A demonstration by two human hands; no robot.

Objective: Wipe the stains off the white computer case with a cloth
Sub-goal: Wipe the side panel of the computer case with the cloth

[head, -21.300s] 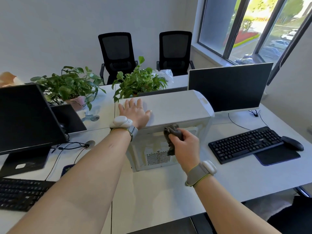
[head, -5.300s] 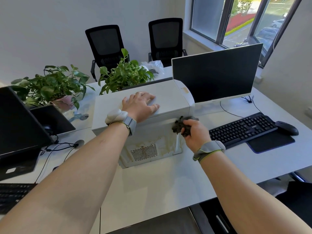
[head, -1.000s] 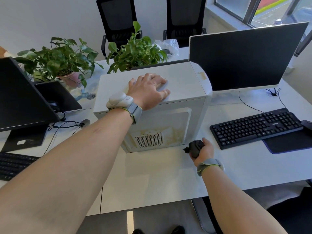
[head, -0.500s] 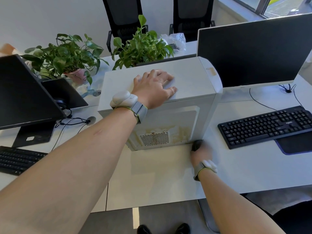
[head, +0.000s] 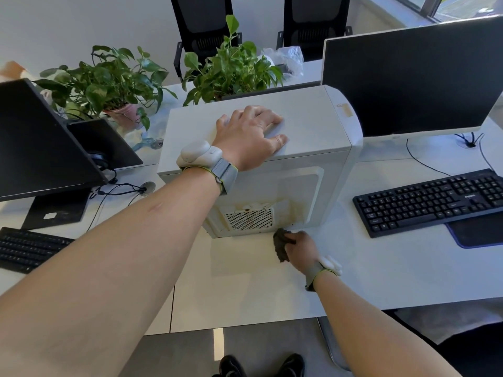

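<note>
While the white computer case [head: 296,148] stands upright on the counter [head: 245,284], I have my left hand [head: 249,137] lying flat on its top panel, fingers spread and relaxed, gripping nothing. My right hand [head: 300,247] is down at the foot of the case, fingers curled around a bunched dark cloth [head: 280,244]. The cloth sits at the case's lower near edge, just right of the perforated vent [head: 250,219]; whether it touches the case or only the counter I cannot tell. Yellow-brown stains [head: 295,210] show on the near side of the case, around and beside the vent. Right of the case lies a black keyboard [head: 430,201], and behind that stands a dark monitor [head: 411,74]. Behind the case are two potted plants [head: 234,66], and left of it another dark monitor [head: 38,142] with a second keyboard [head: 27,248] in front of it.
</note>
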